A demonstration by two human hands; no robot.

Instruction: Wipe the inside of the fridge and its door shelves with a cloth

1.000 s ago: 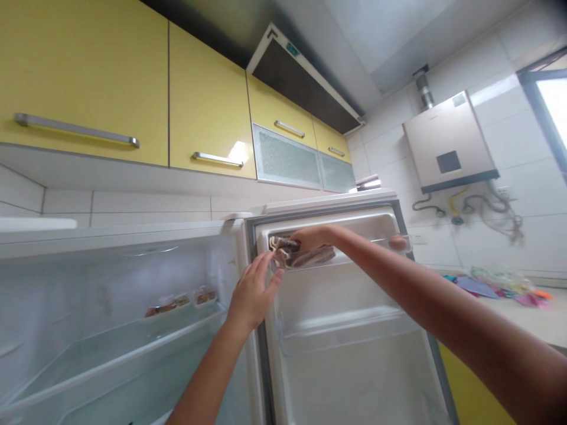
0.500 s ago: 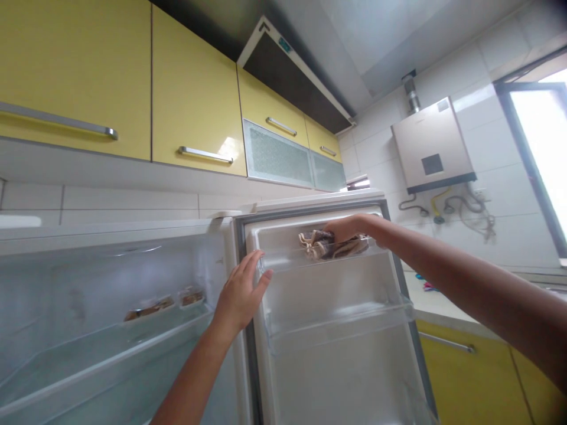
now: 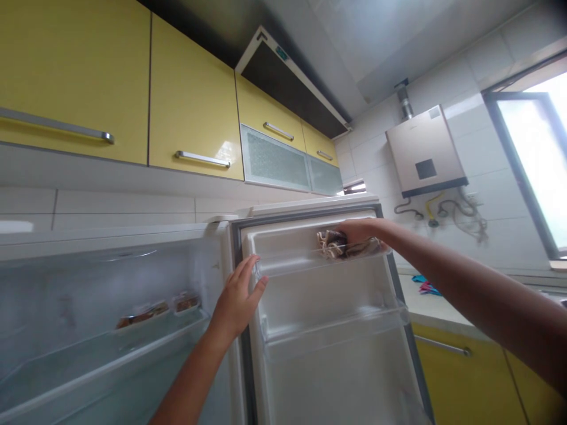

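Note:
My right hand [image 3: 358, 230] reaches into the top shelf of the open fridge door and is closed on a crumpled brown-and-beige cloth [image 3: 332, 243]. The cloth lies inside the clear top door bin [image 3: 287, 264], toward its right end; my fingertips are hidden in its folds. My left hand [image 3: 237, 298] has its fingers stretched out, the tips touching the left end of that same bin. Below, a second clear door bin [image 3: 332, 332] crosses the white fridge door [image 3: 336, 378].
Inside the fridge, two small food packs [image 3: 142, 316] sit on a glass shelf [image 3: 88, 354]. Yellow cabinets [image 3: 195, 100] and a range hood [image 3: 292, 82] hang above. A water heater [image 3: 425, 153] is on the right wall. Colourful cloths [image 3: 427, 287] lie on the counter [image 3: 416, 307].
My right hand and the cloth have shifted right along the top door bin. My left hand stays at the bin's left end. The view has shifted slightly.

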